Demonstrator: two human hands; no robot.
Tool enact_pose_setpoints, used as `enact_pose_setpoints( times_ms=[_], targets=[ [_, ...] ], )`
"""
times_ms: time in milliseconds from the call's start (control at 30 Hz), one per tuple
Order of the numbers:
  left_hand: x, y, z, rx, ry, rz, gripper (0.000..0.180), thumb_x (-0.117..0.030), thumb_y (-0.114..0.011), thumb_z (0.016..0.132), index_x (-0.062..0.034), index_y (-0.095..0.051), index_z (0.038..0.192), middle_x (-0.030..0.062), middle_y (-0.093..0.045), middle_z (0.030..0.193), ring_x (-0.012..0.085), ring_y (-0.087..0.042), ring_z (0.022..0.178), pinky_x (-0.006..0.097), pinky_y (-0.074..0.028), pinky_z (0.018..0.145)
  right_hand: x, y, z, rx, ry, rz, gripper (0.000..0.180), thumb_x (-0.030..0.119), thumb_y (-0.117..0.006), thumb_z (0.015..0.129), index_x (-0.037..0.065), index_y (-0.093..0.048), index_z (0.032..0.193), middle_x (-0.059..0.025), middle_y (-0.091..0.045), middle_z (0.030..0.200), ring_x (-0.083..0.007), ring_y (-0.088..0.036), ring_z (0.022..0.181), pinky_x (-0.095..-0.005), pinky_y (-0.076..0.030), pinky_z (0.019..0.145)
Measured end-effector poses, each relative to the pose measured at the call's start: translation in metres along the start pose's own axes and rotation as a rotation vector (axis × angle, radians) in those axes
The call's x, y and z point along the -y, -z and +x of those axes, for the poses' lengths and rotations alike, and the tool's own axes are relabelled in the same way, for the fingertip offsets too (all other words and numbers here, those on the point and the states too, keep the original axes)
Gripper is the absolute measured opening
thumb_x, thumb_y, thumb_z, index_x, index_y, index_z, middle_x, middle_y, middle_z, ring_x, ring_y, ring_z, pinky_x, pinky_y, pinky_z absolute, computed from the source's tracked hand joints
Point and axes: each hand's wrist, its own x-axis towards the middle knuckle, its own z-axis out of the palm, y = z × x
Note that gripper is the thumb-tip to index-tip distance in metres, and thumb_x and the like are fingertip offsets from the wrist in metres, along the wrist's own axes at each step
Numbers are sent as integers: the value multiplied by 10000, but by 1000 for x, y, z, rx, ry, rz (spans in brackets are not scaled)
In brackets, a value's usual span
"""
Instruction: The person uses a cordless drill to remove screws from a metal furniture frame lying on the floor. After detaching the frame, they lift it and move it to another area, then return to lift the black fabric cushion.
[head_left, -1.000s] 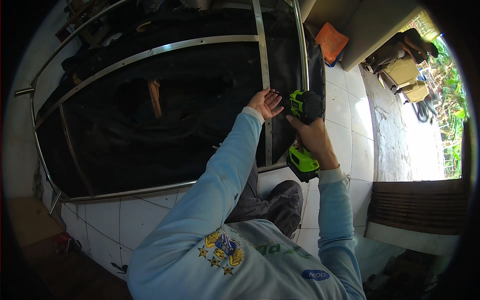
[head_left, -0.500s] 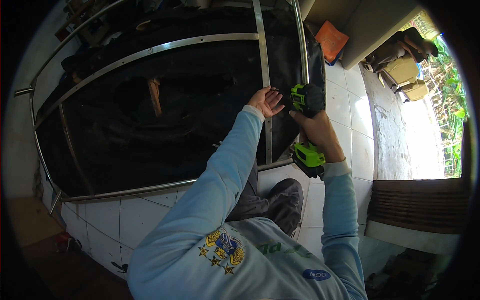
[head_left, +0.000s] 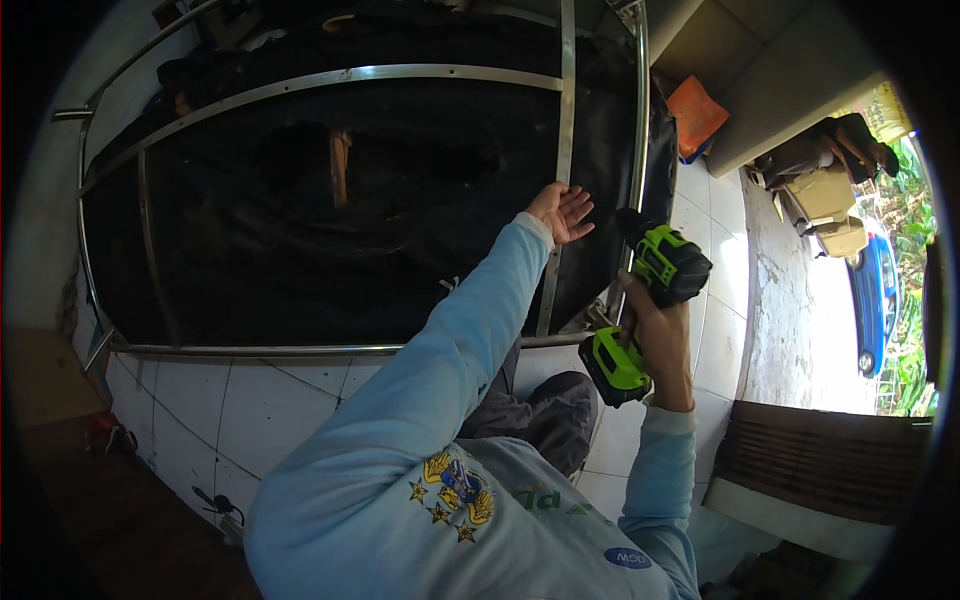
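Note:
My right hand (head_left: 655, 325) grips the handle of a green and black cordless drill (head_left: 648, 300), its nose pointing up-left toward a vertical metal bar (head_left: 640, 130) of a steel frame. My left hand (head_left: 562, 212), fingers spread, rests flat against another vertical bar (head_left: 566, 110) of the same frame, over a black sheet (head_left: 350, 210). Both arms wear light blue sleeves. My bent knee in dark trousers (head_left: 545, 420) is below the frame's bottom rail (head_left: 300, 350).
White floor tiles (head_left: 230, 400) lie under the frame. An orange object (head_left: 695, 112) sits by a wall at upper right. A brown slatted mat (head_left: 820, 460) lies at the right. Beige seats (head_left: 825, 200) and greenery show beyond.
My right hand has moved the drill rightward and slightly down, away from the bar by my left hand. My left hand has opened flatter against its bar.

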Motion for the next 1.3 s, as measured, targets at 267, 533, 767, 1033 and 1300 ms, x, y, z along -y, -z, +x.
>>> enact_pose_setpoints(
  times_ms=[267,533,767,1033,1300],
  targets=[
    [5,-17,2,101,2,63,261,-279,-486,1062,-115,-649,1184,37,-685,1276,224,-650,1194,622,-441,1056,8,22,2,-91,-16,-17,216,195,-742,907,19,-621,878,-18,-526,591,-114,-496,438,-277,-386,421],
    [-26,10,-115,108,-476,755,384,-331,-456,1081,-76,-629,1311,53,-689,1233,165,-689,982,382,-547,867,-21,38,-37,-214,-122,130,319,292,-696,951,27,-717,1128,-26,-501,661,-127,-533,565,-286,-433,537],
    [61,299,-283,-555,-819,1303,318,-264,-743,916,-135,-739,1206,141,-750,930,208,-717,780,317,-552,744,-47,48,-75,-207,-136,-119,366,297,-652,975,18,-672,1211,-4,-459,615,-102,-479,547,-271,-414,571],
    [184,548,-357,-1565,12,1060,248,-311,-657,939,-199,-770,1129,115,-758,1091,315,-726,1011,427,-573,898,-43,17,-68,-119,-33,-127,318,261,-656,994,-7,-650,1165,12,-438,599,-87,-441,500,-257,-406,502],
    [198,572,-355,-1777,33,814,249,-318,-692,911,-201,-778,1113,98,-753,1120,299,-725,1032,421,-581,871,-32,9,-86,-163,15,-252,338,256,-669,987,-7,-654,1197,26,-450,578,-72,-436,490,-237,-379,506]
  ],
)
